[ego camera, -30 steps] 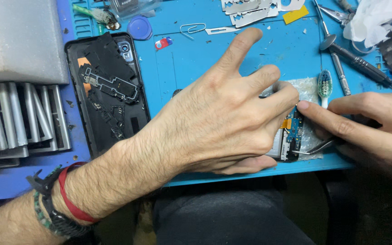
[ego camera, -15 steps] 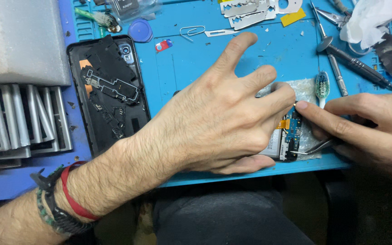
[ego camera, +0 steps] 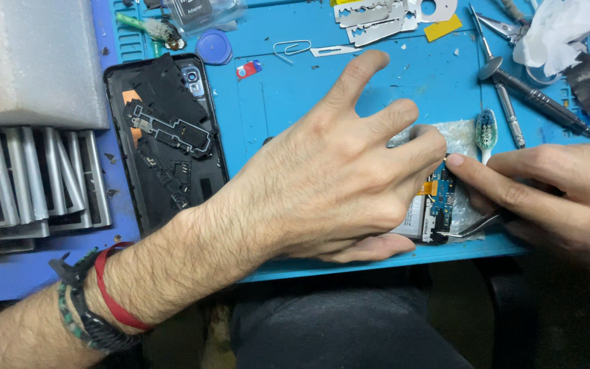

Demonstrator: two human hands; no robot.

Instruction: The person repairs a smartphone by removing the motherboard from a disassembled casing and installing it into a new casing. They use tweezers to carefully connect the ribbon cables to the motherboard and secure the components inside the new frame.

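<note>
The left hand lies spread flat over the opened phone at the mat's near edge. The right hand pinches tweezers at its small blue board — back cover already off, lying apart — reassembly not yet begun.

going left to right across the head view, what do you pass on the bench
stack of grey metal frames → black phone back cover → left hand → small blue circuit board → toothbrush head → right hand, holding tweezers
</note>
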